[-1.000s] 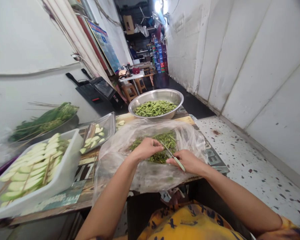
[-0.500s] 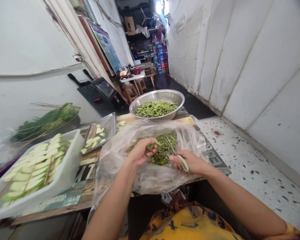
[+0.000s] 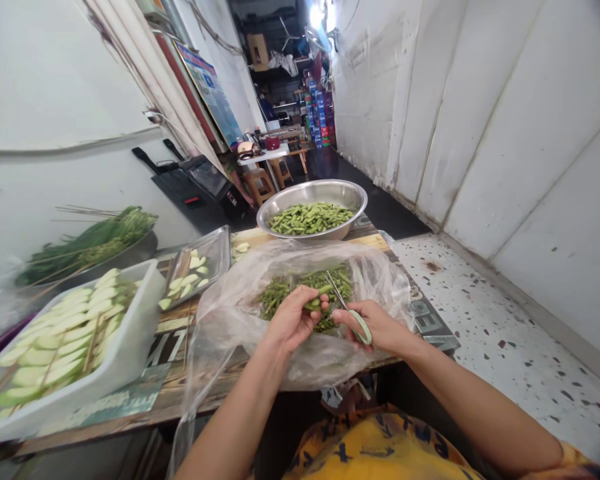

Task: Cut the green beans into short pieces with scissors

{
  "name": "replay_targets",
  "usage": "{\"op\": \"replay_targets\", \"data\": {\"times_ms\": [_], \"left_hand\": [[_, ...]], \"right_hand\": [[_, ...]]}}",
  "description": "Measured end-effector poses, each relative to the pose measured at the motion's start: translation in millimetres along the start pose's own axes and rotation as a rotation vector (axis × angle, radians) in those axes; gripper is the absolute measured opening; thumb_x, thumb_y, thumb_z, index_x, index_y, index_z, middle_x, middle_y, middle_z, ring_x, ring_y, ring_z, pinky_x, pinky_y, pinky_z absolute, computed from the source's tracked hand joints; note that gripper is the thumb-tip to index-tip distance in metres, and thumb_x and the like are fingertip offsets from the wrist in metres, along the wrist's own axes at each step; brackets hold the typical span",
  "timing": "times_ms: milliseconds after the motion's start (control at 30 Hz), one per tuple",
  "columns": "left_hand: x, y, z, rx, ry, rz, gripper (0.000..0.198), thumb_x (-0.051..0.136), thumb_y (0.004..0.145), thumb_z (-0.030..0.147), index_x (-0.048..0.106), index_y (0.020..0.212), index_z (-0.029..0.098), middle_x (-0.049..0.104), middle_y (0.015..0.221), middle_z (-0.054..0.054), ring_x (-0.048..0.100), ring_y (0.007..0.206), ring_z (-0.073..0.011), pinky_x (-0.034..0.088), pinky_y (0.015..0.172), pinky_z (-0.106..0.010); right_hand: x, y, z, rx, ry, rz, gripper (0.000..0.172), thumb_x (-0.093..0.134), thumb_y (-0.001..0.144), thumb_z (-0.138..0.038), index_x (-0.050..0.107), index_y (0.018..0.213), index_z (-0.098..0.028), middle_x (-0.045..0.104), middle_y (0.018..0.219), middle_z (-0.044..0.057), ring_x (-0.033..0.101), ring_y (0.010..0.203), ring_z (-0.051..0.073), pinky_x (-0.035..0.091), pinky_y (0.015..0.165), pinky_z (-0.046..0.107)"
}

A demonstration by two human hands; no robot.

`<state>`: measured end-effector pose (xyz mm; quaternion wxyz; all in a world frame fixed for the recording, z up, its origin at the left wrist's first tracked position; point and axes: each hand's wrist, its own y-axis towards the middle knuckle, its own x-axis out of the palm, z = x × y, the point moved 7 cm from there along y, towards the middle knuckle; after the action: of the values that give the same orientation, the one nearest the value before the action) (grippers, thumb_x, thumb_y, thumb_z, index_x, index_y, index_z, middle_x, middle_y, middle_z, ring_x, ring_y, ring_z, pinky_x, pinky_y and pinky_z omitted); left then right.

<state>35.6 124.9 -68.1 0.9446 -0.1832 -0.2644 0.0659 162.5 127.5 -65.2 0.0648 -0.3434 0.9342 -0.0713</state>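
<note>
Between the fingertips of my left hand point(image 3: 300, 315) is a green edamame pod point(image 3: 318, 301). My right hand point(image 3: 373, 325) grips scissors point(image 3: 360, 325) with pale green handles, their blades pointing up and left beside the pod. Both hands are over a clear plastic bag point(image 3: 240, 283) spread on the table, which holds a heap of green pods and trimmings point(image 3: 337, 280). Just beyond the bag stands a steel bowl point(image 3: 347, 192) containing many pods point(image 3: 310, 219). Whether the blades touch the pod I cannot tell.
A white tub point(image 3: 147, 307) of skewered pale green slices stands at the left. Behind it are a metal tray point(image 3: 223, 257) with more slices and a dark bowl point(image 3: 140, 253) of leafy greens. A white wall point(image 3: 480, 133) runs along the right.
My left hand has moved right and slightly down, bringing the pod closer to the scissor blades. My right hand has shifted a little to the left with the scissors.
</note>
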Motion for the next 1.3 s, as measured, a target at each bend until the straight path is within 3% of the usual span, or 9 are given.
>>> {"op": "replay_targets", "data": {"times_ms": [200, 367, 467, 567, 700, 833, 900, 1133, 1300], "left_hand": [[-4.1, -6, 9, -0.066, -0.181, 0.062, 0.008, 0.055, 0.070, 0.007, 0.050, 0.073, 0.013, 0.056, 0.068, -0.004, 0.053, 0.055, -0.0052, 0.034, 0.040, -0.009], [13.2, 19, 109, 0.349, -0.097, 0.130, 0.010, 0.050, 0.066, 0.009, 0.046, 0.073, 0.015, 0.050, 0.066, 0.000, 0.048, 0.054, -0.0052, 0.034, 0.044, -0.013], [26.3, 39, 186, 0.851, 0.291, 0.409, 0.015, 0.050, 0.070, 0.014, 0.048, 0.084, 0.017, 0.054, 0.076, -0.001, 0.054, 0.064, -0.0099, 0.044, 0.058, -0.021], [53.4, 64, 217, 0.965, 0.908, 0.494, 0.038, 0.063, 0.060, 0.014, 0.054, 0.097, 0.015, 0.059, 0.104, -0.010, 0.056, 0.097, -0.0216, 0.043, 0.087, -0.033], [69.9, 51, 182, 1.047, 1.459, 0.412, 0.029, 0.058, 0.069, 0.020, 0.063, 0.097, 0.014, 0.062, 0.108, -0.013, 0.054, 0.104, -0.0262, 0.038, 0.093, -0.036], [41.4, 58, 86, 0.523, 1.885, 0.000, 0.020, 0.052, 0.075, 0.023, 0.069, 0.066, 0.016, 0.065, 0.064, -0.009, 0.060, 0.069, -0.0221, 0.043, 0.073, -0.031], [20.2, 67, 66, 0.462, 1.944, 0.016, 0.022, 0.049, 0.074, 0.015, 0.071, 0.072, 0.016, 0.068, 0.072, -0.010, 0.061, 0.076, -0.0223, 0.042, 0.075, -0.030], [-5.1, 109, 61, 0.489, 1.926, -0.002, 0.020, 0.056, 0.076, 0.022, 0.072, 0.086, 0.016, 0.071, 0.090, -0.012, 0.061, 0.086, -0.0225, 0.042, 0.079, -0.030], [3.7, 93, 67, 0.523, 1.856, 0.070, 0.016, 0.061, 0.074, 0.027, 0.069, 0.082, 0.015, 0.069, 0.085, -0.010, 0.059, 0.078, -0.0203, 0.041, 0.071, -0.029]], "right_hand": [[-4, 3, 10, 0.036, 0.049, 0.015, 0.044, 0.064, 0.073, -0.055, 0.050, 0.063, -0.015, 0.049, 0.046, -0.004, 0.043, 0.034, 0.007, 0.028, 0.032, 0.017], [-20, -4, 3, -0.041, 0.241, 0.173, 0.044, 0.058, 0.077, -0.059, 0.055, 0.080, -0.015, 0.053, 0.052, -0.003, 0.051, 0.044, 0.010, 0.033, 0.033, 0.018], [-23, -8, 1, -0.063, 0.248, 0.174, 0.043, 0.058, 0.078, -0.057, 0.056, 0.081, -0.015, 0.053, 0.054, -0.002, 0.051, 0.046, 0.011, 0.032, 0.034, 0.017], [-25, -12, 6, -0.067, 0.197, 0.136, 0.042, 0.058, 0.078, -0.057, 0.058, 0.084, -0.015, 0.054, 0.055, -0.002, 0.052, 0.047, 0.011, 0.031, 0.034, 0.017], [-32, -16, 16, -0.051, 0.149, 0.133, 0.044, 0.055, 0.081, -0.058, 0.059, 0.087, -0.015, 0.054, 0.055, -0.002, 0.050, 0.045, 0.010, 0.031, 0.034, 0.018], [-30, -14, 19, -0.035, 0.099, 0.078, 0.045, 0.054, 0.080, -0.059, 0.058, 0.084, -0.014, 0.054, 0.054, -0.002, 0.049, 0.043, 0.010, 0.032, 0.035, 0.019], [-24, -13, 16, -0.039, 0.089, 0.039, 0.044, 0.055, 0.080, -0.058, 0.057, 0.082, -0.015, 0.054, 0.053, -0.003, 0.048, 0.042, 0.009, 0.032, 0.035, 0.019], [-17, -14, 7, -0.038, 0.026, 0.032, 0.042, 0.057, 0.078, -0.057, 0.056, 0.081, -0.015, 0.053, 0.049, -0.003, 0.045, 0.042, 0.009, 0.032, 0.039, 0.019], [-17, -13, 11, 0.042, -0.005, 0.030, 0.043, 0.059, 0.076, -0.058, 0.055, 0.079, -0.015, 0.053, 0.049, -0.003, 0.045, 0.041, 0.009, 0.029, 0.034, 0.018]]}}
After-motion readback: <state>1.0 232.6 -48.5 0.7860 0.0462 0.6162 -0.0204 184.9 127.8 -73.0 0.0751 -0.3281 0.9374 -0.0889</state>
